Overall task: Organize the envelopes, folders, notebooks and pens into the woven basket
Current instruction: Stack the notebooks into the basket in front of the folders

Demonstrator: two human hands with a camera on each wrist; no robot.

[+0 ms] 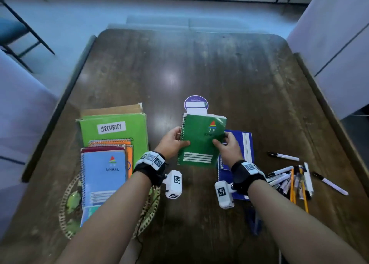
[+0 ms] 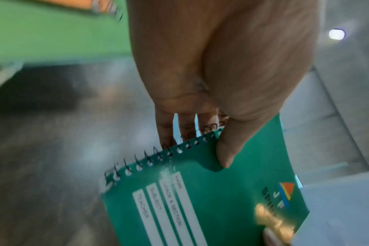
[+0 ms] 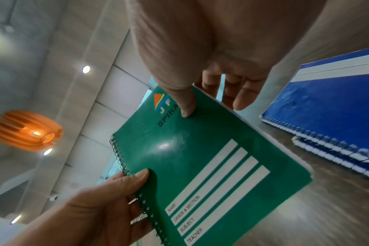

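The green notebook (image 1: 201, 140) is held above the surface, gripped by the left hand (image 1: 172, 143) (spiral side) and right hand (image 1: 229, 146); the woven basket (image 1: 65, 209) lies toward eight o'clock, nearer the left.

One green notebook (image 1: 201, 139) is being held; one basket (image 1: 65, 213), one folder (image 1: 113, 127), two loose markers (image 1: 283, 156) and one pen pile (image 1: 289, 180) are lying around.

The notebook (image 1: 201, 141) in the middle has a dark green cover with white lines and a red, yellow and blue logo. On the left, the folder (image 1: 113, 129) is light green, and the near notebook on it (image 1: 103, 179) is light blue. The table (image 1: 199, 67) is dark brown wood.
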